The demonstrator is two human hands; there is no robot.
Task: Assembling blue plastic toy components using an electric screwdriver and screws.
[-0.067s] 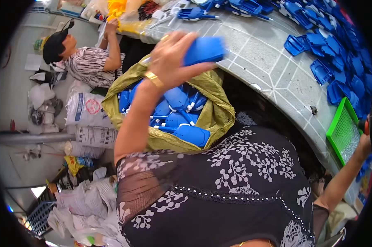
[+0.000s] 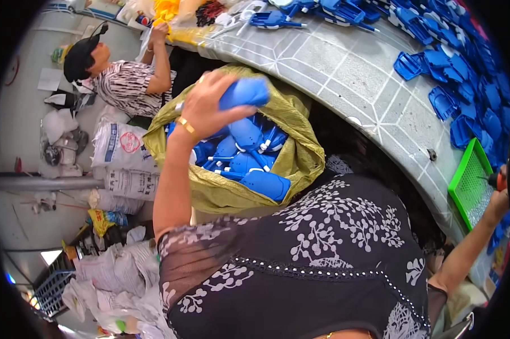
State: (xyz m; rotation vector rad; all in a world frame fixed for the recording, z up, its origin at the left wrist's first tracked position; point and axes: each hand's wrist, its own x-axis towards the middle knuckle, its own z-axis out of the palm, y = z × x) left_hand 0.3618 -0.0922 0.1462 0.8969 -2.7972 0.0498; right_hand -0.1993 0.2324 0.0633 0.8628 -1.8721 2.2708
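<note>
My left hand (image 2: 209, 104) is wrapped round a blue plastic part (image 2: 249, 93), blurred by motion. It hangs over the mouth of an olive-yellow woven sack (image 2: 297, 169). Inside the sack lie several blue paddle-shaped parts (image 2: 266, 185) with white tips. At the far right my right hand (image 2: 498, 200) is closed round a screwdriver (image 2: 498, 179) with an orange and black handle, partly cut off by the picture's dark rim. Its thin tip points toward a green perforated tray (image 2: 462, 189) holding small silvery pieces, which look like screws.
A table with a grey tiled-pattern cover (image 2: 334, 73) curves along the right, with a heap of blue plastic parts (image 2: 463, 85) on it. Another person (image 2: 130, 85) works at the far left by yellow pieces (image 2: 167, 10). White sacks (image 2: 122, 147) stand on the floor at left.
My left hand has moved down and left with the blue part, from beside the table edge to over the sack. My right hand has hardly moved.
</note>
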